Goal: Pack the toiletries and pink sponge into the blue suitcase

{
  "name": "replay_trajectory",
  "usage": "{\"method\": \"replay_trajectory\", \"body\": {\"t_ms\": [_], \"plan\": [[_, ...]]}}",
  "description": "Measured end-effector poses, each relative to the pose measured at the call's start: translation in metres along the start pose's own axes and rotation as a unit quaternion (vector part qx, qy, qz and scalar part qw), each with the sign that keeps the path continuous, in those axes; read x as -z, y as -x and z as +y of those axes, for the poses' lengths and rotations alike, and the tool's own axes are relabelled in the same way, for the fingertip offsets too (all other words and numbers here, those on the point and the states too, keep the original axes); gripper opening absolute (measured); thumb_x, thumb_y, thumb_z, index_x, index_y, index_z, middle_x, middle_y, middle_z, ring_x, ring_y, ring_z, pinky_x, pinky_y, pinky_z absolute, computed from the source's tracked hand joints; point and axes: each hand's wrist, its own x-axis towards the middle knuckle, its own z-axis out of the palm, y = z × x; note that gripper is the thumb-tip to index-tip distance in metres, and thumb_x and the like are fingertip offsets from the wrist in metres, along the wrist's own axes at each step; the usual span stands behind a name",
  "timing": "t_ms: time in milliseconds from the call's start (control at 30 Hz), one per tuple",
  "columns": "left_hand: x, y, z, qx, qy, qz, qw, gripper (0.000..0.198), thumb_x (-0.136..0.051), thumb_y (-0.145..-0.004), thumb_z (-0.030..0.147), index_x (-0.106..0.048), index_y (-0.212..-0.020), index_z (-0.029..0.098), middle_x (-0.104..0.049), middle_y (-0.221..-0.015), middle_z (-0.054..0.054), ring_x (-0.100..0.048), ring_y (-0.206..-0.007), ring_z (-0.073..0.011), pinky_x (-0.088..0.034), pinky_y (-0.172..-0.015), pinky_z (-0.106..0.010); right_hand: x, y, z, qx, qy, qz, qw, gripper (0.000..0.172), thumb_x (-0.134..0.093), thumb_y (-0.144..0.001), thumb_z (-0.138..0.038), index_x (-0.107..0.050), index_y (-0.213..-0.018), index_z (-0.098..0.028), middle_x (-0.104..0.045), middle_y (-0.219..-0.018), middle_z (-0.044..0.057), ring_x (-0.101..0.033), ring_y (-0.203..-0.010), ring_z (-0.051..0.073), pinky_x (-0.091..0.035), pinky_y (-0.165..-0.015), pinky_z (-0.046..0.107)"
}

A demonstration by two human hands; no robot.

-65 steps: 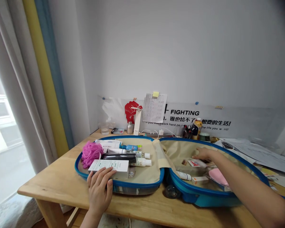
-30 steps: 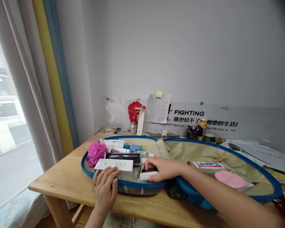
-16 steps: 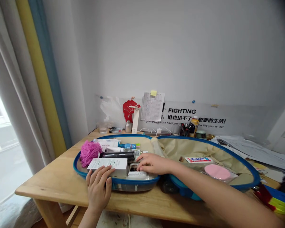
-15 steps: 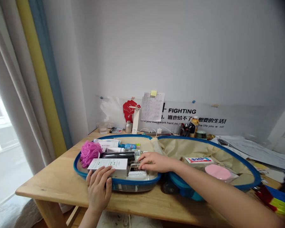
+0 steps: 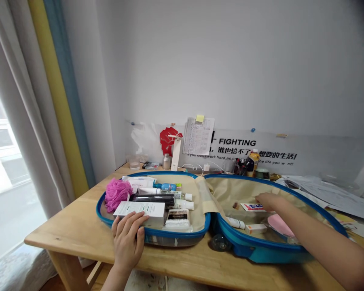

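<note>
My left hand rests with spread fingers on the near side of a white box in the left half of an open blue suitcase. Right of that box lies a pack of cotton swabs. Behind are a black cylindrical item, white-capped tubes, a small blue bottle and a pink bath puff. In the suitcase's right half, my right hand hovers at a toothpaste box, fingers loosely extended; whether they touch it I cannot tell.
A white tube, a small orange-and-white box and a pink oval item lie in the right half. The suitcase stands on a wooden table. Papers lie at the right; a yellow-labelled bottle stands behind.
My right hand has moved right, from the cotton swabs to the toothpaste box, uncovering the swabs and the tubes. My left hand stays on the white box. The view has shifted slightly.
</note>
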Motion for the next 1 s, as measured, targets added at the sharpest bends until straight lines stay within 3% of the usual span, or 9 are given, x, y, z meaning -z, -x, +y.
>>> {"method": "replay_trajectory", "body": {"t_ms": [233, 433, 700, 867, 1000], "plan": [[0.0, 0.0, -0.002, -0.027, -0.01, 0.01, 1.0, 0.027, -0.042, -0.092, 0.025, -0.066, -0.106, 0.025, -0.072, -0.103, -0.003, -0.057, -0.106, -0.0207, -0.02, -0.11, -0.04, -0.015, -0.029, 0.012, -0.077, 0.068, -0.055, 0.993, 0.037, -0.059, -0.089, -0.04, -0.056, -0.118, -0.018, -0.059, -0.119, 0.007, -0.059, -0.106, 0.019, -0.051, -0.089, 0.04], [0.001, 0.0, 0.001, 0.002, -0.003, 0.004, 1.0, 0.029, -0.041, -0.093, 0.026, -0.067, -0.104, 0.025, -0.072, -0.104, -0.003, -0.057, -0.107, -0.0215, -0.021, -0.11, -0.041, -0.014, -0.037, 0.008, -0.077, 0.134, -0.078, 0.985, 0.038, -0.059, -0.088, -0.039, -0.056, -0.12, -0.018, -0.058, -0.12, 0.007, -0.058, -0.107, 0.02, -0.051, -0.09, 0.041], [-0.001, 0.0, 0.001, 0.001, 0.002, 0.002, 1.0, 0.028, -0.041, -0.093, 0.024, -0.066, -0.105, 0.025, -0.072, -0.104, -0.003, -0.057, -0.107, -0.0211, -0.019, -0.11, -0.041, -0.008, -0.016, 0.019, -0.035, 0.112, -0.021, 0.993, 0.035, -0.058, -0.09, -0.038, -0.057, -0.119, -0.019, -0.057, -0.124, 0.008, -0.057, -0.109, 0.019, -0.049, -0.092, 0.041], [0.001, -0.001, 0.004, 0.011, 0.003, 0.005, 1.0, 0.029, -0.041, -0.093, 0.025, -0.067, -0.104, 0.026, -0.072, -0.105, -0.003, -0.058, -0.106, -0.0208, -0.019, -0.11, -0.04, -0.003, -0.01, 0.018, -0.035, 0.025, 0.016, 0.999, 0.026, -0.055, -0.091, -0.036, -0.06, -0.111, -0.02, -0.062, -0.113, 0.006, -0.06, -0.097, 0.015, -0.052, -0.085, 0.036], [0.001, -0.002, 0.004, 0.01, 0.008, 0.005, 1.0, 0.028, -0.041, -0.093, 0.023, -0.066, -0.104, 0.025, -0.072, -0.105, -0.003, -0.058, -0.106, -0.0205, -0.019, -0.111, -0.04, 0.004, -0.002, 0.008, -0.02, -0.054, 0.094, 0.994, 0.013, -0.061, -0.085, -0.022, -0.064, -0.098, -0.019, -0.068, -0.099, 0.005, -0.064, -0.085, 0.013, -0.052, -0.08, 0.029]]}}
